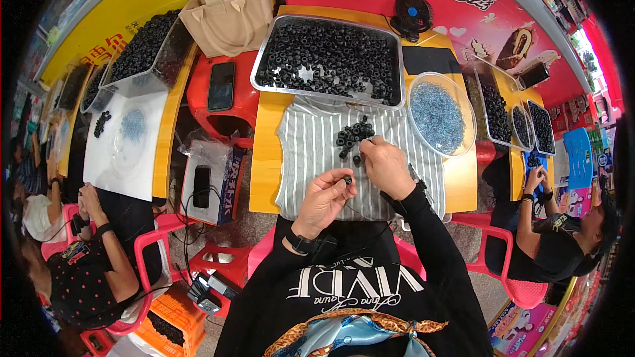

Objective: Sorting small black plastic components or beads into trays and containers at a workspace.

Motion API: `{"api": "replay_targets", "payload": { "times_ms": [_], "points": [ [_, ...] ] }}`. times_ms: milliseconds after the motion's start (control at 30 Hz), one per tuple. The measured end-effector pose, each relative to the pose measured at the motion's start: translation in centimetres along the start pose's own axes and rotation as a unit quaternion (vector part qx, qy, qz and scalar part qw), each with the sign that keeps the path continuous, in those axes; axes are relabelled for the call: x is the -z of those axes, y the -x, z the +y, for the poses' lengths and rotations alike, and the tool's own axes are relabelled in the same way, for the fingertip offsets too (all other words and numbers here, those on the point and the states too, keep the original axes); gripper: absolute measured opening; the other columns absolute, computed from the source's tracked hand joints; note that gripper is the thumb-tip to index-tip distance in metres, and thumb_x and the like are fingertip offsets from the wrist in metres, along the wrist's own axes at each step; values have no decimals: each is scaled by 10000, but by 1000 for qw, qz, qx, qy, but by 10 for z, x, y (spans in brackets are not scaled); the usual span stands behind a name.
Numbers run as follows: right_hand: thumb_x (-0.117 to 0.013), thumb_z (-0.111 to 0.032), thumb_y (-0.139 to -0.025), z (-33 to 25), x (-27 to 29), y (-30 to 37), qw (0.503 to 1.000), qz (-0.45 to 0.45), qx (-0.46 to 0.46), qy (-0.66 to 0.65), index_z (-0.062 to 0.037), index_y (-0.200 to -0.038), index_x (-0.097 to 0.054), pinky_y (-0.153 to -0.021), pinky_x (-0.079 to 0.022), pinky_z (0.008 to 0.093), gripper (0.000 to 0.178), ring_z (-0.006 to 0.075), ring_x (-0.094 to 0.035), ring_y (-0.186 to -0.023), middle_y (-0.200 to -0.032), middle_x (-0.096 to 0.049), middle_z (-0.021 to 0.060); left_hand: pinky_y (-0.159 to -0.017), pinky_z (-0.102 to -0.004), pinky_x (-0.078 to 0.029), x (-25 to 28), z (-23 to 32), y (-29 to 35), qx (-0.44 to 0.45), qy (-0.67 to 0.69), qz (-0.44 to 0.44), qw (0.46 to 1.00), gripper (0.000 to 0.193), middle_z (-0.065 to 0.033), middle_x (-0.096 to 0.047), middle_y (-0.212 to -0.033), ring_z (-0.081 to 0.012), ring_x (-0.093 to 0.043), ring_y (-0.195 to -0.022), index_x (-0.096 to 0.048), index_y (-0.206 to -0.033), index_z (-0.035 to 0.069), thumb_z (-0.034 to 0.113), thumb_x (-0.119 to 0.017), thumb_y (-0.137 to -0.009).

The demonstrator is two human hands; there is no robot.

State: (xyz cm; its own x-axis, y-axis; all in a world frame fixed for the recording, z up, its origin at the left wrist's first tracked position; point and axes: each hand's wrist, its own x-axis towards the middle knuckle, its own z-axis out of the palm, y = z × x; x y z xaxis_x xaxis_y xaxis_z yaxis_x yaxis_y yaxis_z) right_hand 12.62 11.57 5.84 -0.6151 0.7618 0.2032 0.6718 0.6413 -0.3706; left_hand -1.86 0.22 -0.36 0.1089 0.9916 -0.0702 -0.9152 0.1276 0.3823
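Resting between pinching left fingers [337, 188] is one black piece [347, 179]; right fingers [372, 147], grip unclear.

Standing here, I'm seeing striped cloth [299, 149] leaving a lane left of the black ring pile [352, 136]; the tray [401, 69] is walling off the far side, the bowl [470, 122] is blocking the far right.

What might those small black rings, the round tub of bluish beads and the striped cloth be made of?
The small black ring-shaped pieces look like plastic or rubber, dull with faint glints; I can't tell which. The round see-through tub seems smooth, glossy plastic, judging by its clear, shiny wall. The grey-and-white striped cloth looks like soft, matte fabric, given its creases and wavy edge.
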Motion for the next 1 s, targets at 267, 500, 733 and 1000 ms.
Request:
{"api": "replay_targets", "payload": {
  "times_ms": [267, 500, 733, 1000],
  "points": [
    [-592, -16, -791, 4, 4, 7, 998, 30, 2, -46, -29, -830, -600, -603, -462, 437, 42, 360, -595, -688, -793, -572, 156, -808, -299, -524, -2, -2, 0, 1, -14, 3, 1000, 226, -121, -643, -1040, -199, -642, -891, -602, -1163, -28, 43, -573, -950],
    [-642, 4, -805, -17, 25, 43, 904, -19, -93, -417, -12, -935, -637, -595, -440, 240, 131, 93, -567, -685, -804, -604, 28, -814, -312, -525, -3, -1, 1, 12, -19, 25, 999, 221, -115, -655, -1013, -202, -638, -881, -605, -1151, -35, 36, -581, -943],
    [-640, 41, -819, -28, 7, 58, 823, 31, -96, -560, 27, -938, -650, -652, -471, 222, 120, 96, -607, -766, -864, -592, 46, -811, -315, -530, -3, -3, 1, 8, -37, 30, 999, 224, -117, -664, -1005, -193, -644, -872, -605, -1157, -38, 24, -572, -944],
    [-638, 63, -813, -26, 1, 61, 839, 29, -81, -538, 38, -913, -639, -655, -496, 236, 104, 129, -647, -784, -862, -596, 72, -808, -312, -538, -2, -6, 2, -3, -71, 23, 997, 222, -129, -675, -1027, -188, -656, -876, -622, -1144, -43, -5, -586, -928]
  ]
}}
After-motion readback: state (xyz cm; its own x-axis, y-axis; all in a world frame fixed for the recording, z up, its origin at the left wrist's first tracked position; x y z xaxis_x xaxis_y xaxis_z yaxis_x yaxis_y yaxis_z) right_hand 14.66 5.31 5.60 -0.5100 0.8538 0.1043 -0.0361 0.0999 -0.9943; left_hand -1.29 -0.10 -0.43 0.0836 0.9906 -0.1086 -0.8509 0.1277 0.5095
